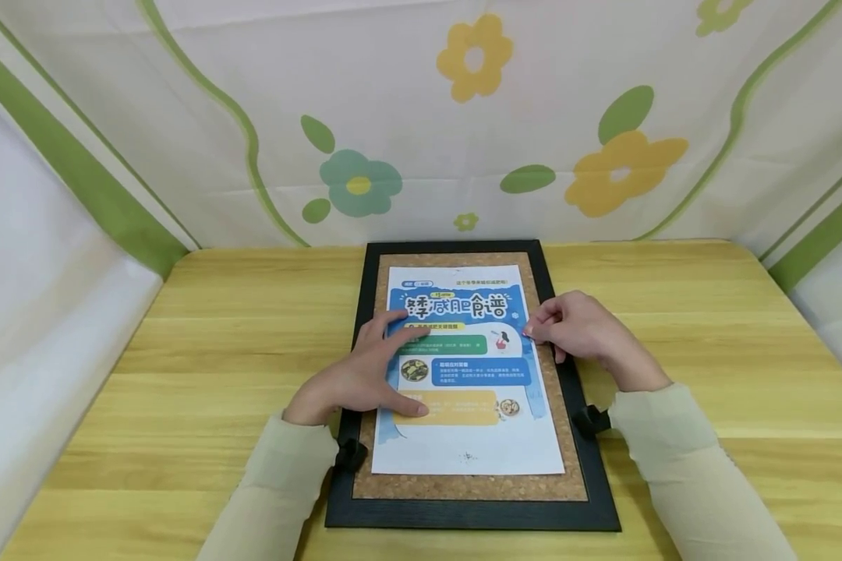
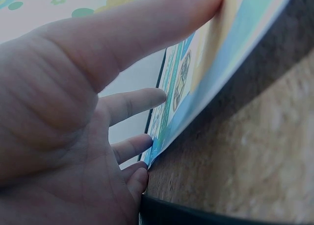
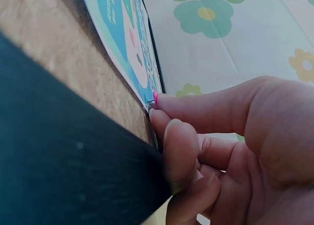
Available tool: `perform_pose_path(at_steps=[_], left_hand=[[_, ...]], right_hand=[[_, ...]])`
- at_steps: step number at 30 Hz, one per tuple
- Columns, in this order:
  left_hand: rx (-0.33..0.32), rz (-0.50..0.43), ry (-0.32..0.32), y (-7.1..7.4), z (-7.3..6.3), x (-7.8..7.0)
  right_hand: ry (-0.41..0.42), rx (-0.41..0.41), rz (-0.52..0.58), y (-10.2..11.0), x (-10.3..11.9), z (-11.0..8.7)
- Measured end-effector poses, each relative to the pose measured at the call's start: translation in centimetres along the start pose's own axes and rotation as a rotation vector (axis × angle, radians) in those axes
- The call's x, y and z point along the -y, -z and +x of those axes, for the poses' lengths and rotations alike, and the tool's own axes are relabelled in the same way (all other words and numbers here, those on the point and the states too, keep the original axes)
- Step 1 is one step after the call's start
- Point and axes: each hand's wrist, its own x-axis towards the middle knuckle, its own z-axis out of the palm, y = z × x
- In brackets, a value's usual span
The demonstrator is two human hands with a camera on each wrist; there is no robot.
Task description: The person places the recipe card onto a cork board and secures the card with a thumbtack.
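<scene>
A printed paper poster (image 1: 463,456) with a blue heading and coloured text boxes lies over a cork board (image 1: 463,489) in a black frame (image 1: 477,514). My left hand (image 1: 368,366) spreads across the poster's left side, thumb and fingertips resting on the print. In the left wrist view, that edge of the poster (image 2: 196,100) bows up off the cork. At the right edge, my right hand (image 1: 578,331) pinches the paper between thumb and index finger, the other fingers curled over the frame. A small pink spot shows at the thumb tip (image 3: 158,98) in the right wrist view.
The framed board lies on a light wood-grain table (image 1: 182,374), its far end close to a white curtain (image 1: 407,93) with flower prints. Curtain cloth also hangs along both sides. Black straps (image 1: 592,421) circle both wrists above the frame's sides.
</scene>
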Motion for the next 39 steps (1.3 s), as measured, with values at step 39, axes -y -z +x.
perform_pose_path(at_steps=[39], left_hand=[[-0.005,0.012,0.002,-0.22,0.15,0.18]], right_hand=[[0.000,-0.004,-0.007,-0.15,0.20,-0.14]])
